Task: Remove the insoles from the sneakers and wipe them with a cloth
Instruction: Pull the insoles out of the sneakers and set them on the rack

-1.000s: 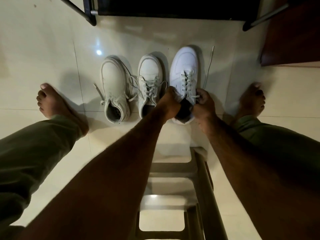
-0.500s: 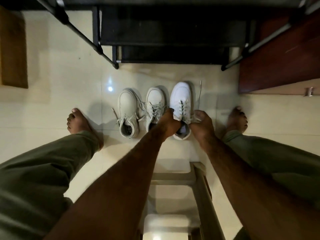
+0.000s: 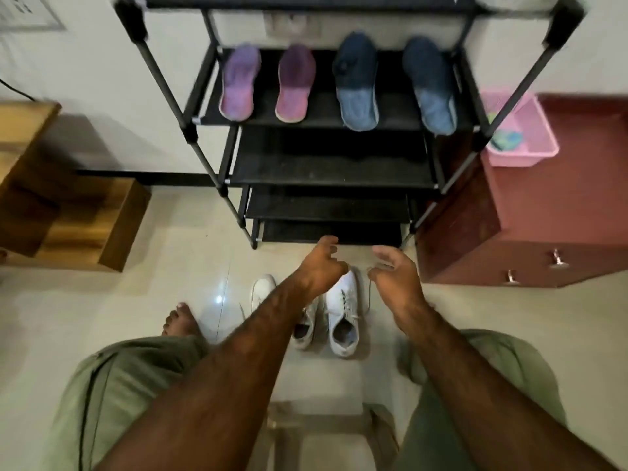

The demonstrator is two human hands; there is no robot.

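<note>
Left hand [image 3: 319,266], right hand [image 3: 396,275] open, empty, raised above white sneaker [image 3: 343,314] on floor

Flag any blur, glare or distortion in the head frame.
Head view: motion blur smears the shoe rack posts and both hands, left and right; a glare spot on the floor tiles; wide-angle bending splays the rack; lighting is dim.

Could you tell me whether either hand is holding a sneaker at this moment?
No, the left hand and right hand are both open and raised above the white sneaker, which sits on the floor.
</note>
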